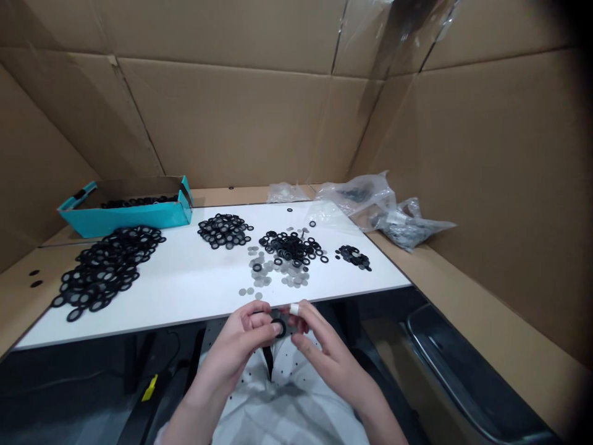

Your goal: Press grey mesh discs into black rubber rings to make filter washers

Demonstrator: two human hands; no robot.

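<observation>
Black ring (284, 328) is over the lap (287, 408) near the white surface (180, 278), rim pinched in the left hand (245, 337), right hand (331, 352) beside it, fingers loosely parted, can't tell if holding anything; probably light, rubbery, best taken by the rim.

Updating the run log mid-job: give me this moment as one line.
left hand: pinching black ring | right hand: close beside it, hold unclear | white tabletop: ring piles, grey discs | teal box: rear left
</observation>
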